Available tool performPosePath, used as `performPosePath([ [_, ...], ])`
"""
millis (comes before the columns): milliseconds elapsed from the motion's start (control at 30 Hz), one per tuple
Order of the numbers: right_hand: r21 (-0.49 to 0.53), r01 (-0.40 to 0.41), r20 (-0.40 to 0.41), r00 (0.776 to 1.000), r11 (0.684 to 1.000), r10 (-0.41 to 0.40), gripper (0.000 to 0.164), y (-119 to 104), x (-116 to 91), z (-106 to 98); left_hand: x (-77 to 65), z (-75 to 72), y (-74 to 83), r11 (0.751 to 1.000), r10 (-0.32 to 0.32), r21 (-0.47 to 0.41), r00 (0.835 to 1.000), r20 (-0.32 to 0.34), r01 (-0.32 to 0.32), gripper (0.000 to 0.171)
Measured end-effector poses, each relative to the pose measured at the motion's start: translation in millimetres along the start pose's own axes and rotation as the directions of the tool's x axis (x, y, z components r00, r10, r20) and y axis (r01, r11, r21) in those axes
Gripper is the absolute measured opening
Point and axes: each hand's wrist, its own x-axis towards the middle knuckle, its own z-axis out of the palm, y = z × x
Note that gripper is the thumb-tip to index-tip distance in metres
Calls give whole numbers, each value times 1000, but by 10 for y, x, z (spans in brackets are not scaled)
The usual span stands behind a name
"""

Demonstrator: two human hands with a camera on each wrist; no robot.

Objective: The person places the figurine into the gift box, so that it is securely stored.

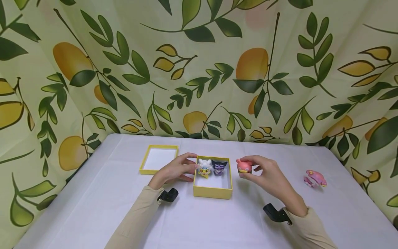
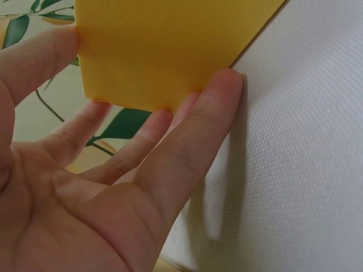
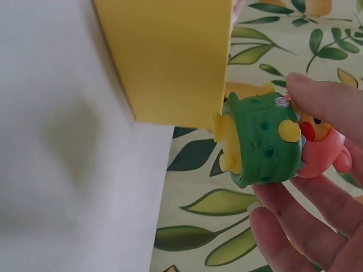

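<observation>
In the head view my right hand (image 1: pixel 268 173) pinches a small toy figurine (image 1: pixel 244 166) with a pink head, held up just right of a yellow box (image 1: pixel 212 193). The right wrist view shows the figurine's green body (image 3: pixel 266 141) and yellow feet, with its pink top between thumb and fingers. My left hand (image 1: pixel 175 169) rests its fingertips against the box's left side, fingers spread and fairly straight. Inside the box stand a white-and-yellow figurine (image 1: pixel 204 167) and a dark purple one with pointed ears (image 1: pixel 219 167), side by side at the back.
The yellow-edged box lid (image 1: pixel 159 147) lies behind my left hand, its white inside facing up. A pink figurine (image 1: pixel 315 178) lies on the white tablecloth (image 1: pixel 236 224) to the far right. Behind the table hangs a fruit-and-leaf patterned curtain (image 1: pixel 211 117).
</observation>
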Motion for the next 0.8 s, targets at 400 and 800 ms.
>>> performPosePath([
  [400, 26, -1, 28, 1000, 1000, 0, 45, -164, 120, 70, 3, -2, -23, 1000, 18, -21, 1000, 13, -18, 53],
  [800, 74, 49, 3, 999, 996, -49, 44, -218, 145, 186, 10, 1, -17, 1000, -2, -14, 1000, 0, 2, 53],
])
